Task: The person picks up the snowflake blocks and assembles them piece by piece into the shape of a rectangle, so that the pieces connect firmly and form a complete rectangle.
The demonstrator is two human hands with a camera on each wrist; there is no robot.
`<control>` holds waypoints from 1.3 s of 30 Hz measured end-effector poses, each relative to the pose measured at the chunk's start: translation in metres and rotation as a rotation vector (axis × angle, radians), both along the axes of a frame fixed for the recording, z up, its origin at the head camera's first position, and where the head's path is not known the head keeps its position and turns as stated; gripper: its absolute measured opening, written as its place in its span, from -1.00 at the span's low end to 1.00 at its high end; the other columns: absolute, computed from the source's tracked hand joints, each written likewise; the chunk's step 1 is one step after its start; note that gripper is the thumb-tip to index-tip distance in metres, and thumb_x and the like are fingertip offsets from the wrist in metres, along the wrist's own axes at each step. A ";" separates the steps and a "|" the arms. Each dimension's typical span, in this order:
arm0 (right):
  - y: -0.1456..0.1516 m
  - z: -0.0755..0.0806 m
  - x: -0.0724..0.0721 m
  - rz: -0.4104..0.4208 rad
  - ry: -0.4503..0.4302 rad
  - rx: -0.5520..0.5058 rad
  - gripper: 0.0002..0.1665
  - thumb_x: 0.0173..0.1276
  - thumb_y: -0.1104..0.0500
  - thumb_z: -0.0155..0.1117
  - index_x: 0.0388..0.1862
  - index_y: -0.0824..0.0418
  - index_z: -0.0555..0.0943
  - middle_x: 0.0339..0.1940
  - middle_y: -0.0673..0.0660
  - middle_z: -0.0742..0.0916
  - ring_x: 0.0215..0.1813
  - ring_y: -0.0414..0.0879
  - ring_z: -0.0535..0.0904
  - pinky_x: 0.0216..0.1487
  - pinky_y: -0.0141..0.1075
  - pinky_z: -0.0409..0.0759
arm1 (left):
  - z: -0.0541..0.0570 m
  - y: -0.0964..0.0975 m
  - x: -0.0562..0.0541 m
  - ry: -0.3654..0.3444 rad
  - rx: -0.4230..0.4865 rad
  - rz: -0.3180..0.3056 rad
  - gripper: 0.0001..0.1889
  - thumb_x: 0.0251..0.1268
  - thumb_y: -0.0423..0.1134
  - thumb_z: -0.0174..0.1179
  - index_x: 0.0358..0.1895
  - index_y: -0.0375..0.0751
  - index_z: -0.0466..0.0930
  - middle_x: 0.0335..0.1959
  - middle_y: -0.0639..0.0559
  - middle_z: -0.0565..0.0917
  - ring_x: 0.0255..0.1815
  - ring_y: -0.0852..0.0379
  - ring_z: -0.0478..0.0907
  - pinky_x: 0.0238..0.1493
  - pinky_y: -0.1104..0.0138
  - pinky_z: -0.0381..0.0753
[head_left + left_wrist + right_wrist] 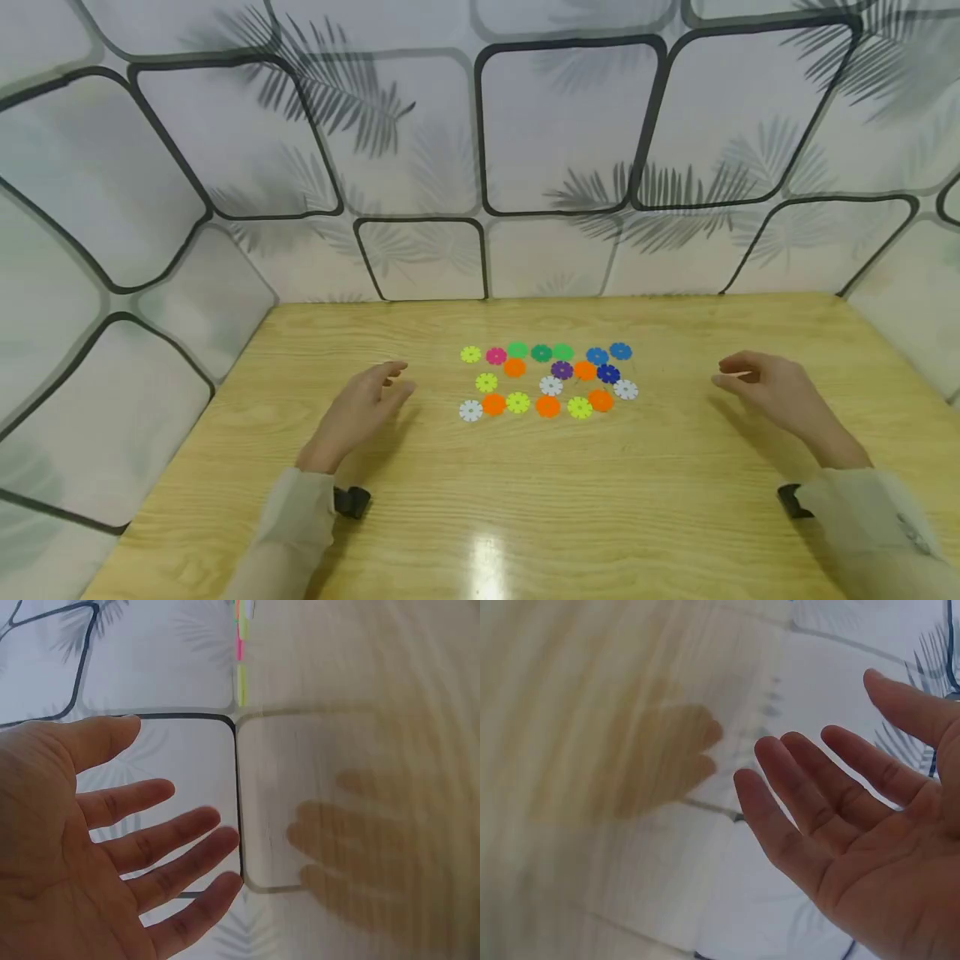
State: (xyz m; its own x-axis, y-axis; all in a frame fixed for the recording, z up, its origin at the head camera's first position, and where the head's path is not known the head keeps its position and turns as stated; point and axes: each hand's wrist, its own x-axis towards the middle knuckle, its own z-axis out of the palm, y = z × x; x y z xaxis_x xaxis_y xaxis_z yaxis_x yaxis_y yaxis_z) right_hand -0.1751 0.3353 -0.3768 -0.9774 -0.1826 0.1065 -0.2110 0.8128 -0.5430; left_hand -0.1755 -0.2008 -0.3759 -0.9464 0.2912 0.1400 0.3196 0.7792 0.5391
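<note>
Several flat, notched plastic discs lie spread in loose rows on the table, among them an orange disc (548,407), a white disc (471,410), a purple disc (562,370), a pink disc (497,356) and a dark blue disc (608,373). To their left hovers my left hand (363,408), relaxed and holding nothing; its spread fingers (172,881) show in the left wrist view. My right hand (772,396) is apart from the discs on the right, also holding nothing, its fingers (791,780) loosely bent in the right wrist view.
The light wooden table (420,500) meets a patterned wall (570,125) at the back, with more wall panels at left and right. A black wrist strap piece (351,502) sits at the left cuff, and another black piece (793,501) at the right cuff.
</note>
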 end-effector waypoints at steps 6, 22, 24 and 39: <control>-0.015 -0.003 -0.021 -0.004 -0.147 -0.216 -0.49 0.56 0.19 0.20 0.16 0.67 0.47 -0.05 0.50 0.69 -0.24 0.04 0.74 -0.30 -0.26 0.73 | 0.000 0.008 -0.020 -0.103 0.137 -0.017 -0.56 0.62 -0.20 0.04 0.33 -0.46 0.44 0.13 -0.39 0.61 0.13 -0.30 0.58 0.12 -0.13 0.57; -0.048 0.007 -0.046 -0.022 -0.266 -0.403 -0.44 0.53 0.26 0.20 0.26 0.70 0.35 0.05 0.44 0.67 -0.13 -0.05 0.72 -0.13 -0.18 0.74 | -0.001 0.031 -0.058 -0.279 0.335 -0.006 -0.61 0.56 -0.35 0.09 0.32 -0.48 0.45 0.12 -0.37 0.60 -0.01 -0.19 0.64 -0.06 0.13 0.69; -0.050 0.007 -0.047 -0.019 -0.279 -0.409 -0.43 0.52 0.28 0.20 0.27 0.70 0.34 0.03 0.43 0.67 -0.13 -0.04 0.72 -0.13 -0.17 0.74 | -0.002 0.035 -0.063 -0.308 0.352 0.007 -0.61 0.54 -0.37 0.11 0.32 -0.47 0.46 0.12 -0.36 0.61 -0.02 -0.17 0.65 -0.08 0.17 0.69; -0.063 0.005 -0.063 -0.002 -0.289 -0.416 -0.49 0.49 0.32 0.21 0.22 0.71 0.37 0.00 0.46 0.67 -0.16 0.02 0.73 -0.14 -0.17 0.74 | -0.001 0.059 -0.091 -0.378 0.343 0.021 -0.63 0.45 -0.52 0.06 0.27 -0.46 0.50 0.18 -0.35 0.58 0.05 -0.15 0.62 -0.03 0.24 0.67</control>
State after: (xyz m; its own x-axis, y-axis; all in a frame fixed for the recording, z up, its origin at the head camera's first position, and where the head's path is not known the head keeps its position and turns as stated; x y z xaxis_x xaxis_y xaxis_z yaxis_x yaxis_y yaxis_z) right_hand -0.2380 0.2723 -0.3715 -0.9779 -0.1807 -0.1053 -0.0030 0.5155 -0.8569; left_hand -0.2667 -0.1422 -0.3770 -0.9544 0.2689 -0.1293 0.0388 0.5415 0.8398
